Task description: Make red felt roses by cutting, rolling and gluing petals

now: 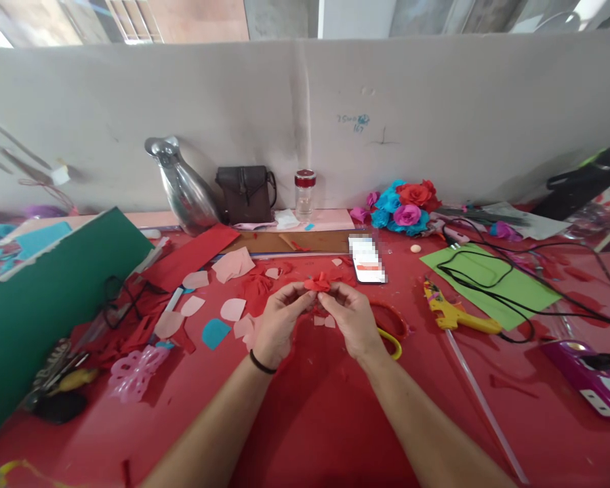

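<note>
Between my two hands is a small red paper flower, raised above the red tabletop. My left hand, with a dark band at the wrist, pinches its left side. From the right, my right hand grips the same flower with thumb and fingers. Scissors with red and yellow handles lie just beside my right hand, partly hidden by it. Left of my left hand are loose pink paper petals and a blue petal. Red paper scraps lie behind my hands.
A yellow glue gun with a clear stick and cord lies at right, near green paper and a purple power strip. At the back stand a metal jug, a brown bag, a glass bottle, paper flowers and a phone.
</note>
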Demonstrator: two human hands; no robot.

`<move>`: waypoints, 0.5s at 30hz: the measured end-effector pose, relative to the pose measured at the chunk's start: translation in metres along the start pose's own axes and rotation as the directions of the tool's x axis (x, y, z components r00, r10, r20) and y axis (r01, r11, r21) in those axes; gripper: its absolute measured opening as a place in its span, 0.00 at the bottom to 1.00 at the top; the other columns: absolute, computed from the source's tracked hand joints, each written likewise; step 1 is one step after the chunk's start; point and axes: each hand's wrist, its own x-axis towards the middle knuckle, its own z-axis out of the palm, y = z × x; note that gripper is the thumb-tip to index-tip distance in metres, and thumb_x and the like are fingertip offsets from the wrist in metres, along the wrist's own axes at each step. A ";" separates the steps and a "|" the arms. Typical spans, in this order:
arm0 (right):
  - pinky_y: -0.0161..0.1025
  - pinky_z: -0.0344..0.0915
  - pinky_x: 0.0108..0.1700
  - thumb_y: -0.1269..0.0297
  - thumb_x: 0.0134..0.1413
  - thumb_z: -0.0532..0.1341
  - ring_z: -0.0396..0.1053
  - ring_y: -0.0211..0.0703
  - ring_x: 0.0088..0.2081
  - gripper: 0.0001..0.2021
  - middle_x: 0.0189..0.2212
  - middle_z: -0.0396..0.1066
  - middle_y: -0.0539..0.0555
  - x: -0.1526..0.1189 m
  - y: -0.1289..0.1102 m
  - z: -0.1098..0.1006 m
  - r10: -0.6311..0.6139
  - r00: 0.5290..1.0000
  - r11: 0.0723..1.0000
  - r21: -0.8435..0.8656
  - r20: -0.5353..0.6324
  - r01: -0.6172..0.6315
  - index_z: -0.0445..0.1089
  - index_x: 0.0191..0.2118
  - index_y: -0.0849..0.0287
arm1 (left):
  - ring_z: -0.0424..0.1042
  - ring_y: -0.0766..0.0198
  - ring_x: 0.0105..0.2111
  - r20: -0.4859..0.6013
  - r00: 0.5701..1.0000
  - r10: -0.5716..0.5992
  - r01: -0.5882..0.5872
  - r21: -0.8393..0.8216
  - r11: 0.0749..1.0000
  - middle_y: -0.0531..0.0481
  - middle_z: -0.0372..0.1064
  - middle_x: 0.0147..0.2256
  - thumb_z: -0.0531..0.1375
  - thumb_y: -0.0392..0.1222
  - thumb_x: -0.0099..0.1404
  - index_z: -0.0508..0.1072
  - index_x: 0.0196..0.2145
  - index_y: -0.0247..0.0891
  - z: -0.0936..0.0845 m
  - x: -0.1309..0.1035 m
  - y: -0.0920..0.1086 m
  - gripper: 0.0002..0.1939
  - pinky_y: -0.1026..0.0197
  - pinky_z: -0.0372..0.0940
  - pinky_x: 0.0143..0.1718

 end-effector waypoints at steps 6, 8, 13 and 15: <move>0.35 0.68 0.25 0.55 0.44 0.66 0.67 0.42 0.30 0.12 0.28 0.71 0.51 -0.005 -0.003 -0.001 0.007 1.000 0.998 -0.058 0.017 -0.006 0.74 0.33 0.56 | 0.73 0.62 0.36 0.086 0.996 -0.004 0.007 -0.041 0.999 0.46 0.77 0.33 0.69 0.42 0.49 0.80 0.32 0.36 -0.004 0.004 -0.007 0.11 0.61 0.65 0.42; 0.35 0.68 0.27 0.55 0.44 0.66 0.66 0.40 0.29 0.11 0.27 0.70 0.50 -0.006 -0.004 -0.001 -0.010 1.000 0.998 -0.062 0.022 0.012 0.73 0.31 0.56 | 0.73 0.61 0.36 0.098 0.995 -0.006 0.013 -0.071 0.997 0.46 0.77 0.32 0.69 0.42 0.48 0.80 0.32 0.36 -0.006 0.005 -0.009 0.12 0.60 0.65 0.42; 0.34 0.66 0.28 0.58 0.41 0.67 0.67 0.39 0.29 0.09 0.27 0.71 0.49 -0.008 -0.006 -0.001 0.060 0.997 0.991 0.113 0.045 -0.065 0.72 0.30 0.56 | 0.72 0.63 0.31 0.096 0.995 0.009 0.003 -0.127 0.992 0.48 0.75 0.29 0.71 0.43 0.45 0.79 0.29 0.37 -0.004 0.004 -0.008 0.12 0.61 0.67 0.38; 0.34 0.65 0.29 0.58 0.42 0.67 0.67 0.38 0.28 0.10 0.26 0.71 0.49 -0.008 -0.008 -0.001 0.106 0.993 0.974 0.197 0.055 -0.115 0.72 0.31 0.56 | 0.71 0.65 0.29 0.089 0.996 0.008 0.004 -0.130 0.991 0.50 0.74 0.27 0.71 0.42 0.44 0.78 0.27 0.37 -0.003 0.004 -0.007 0.11 0.62 0.66 0.37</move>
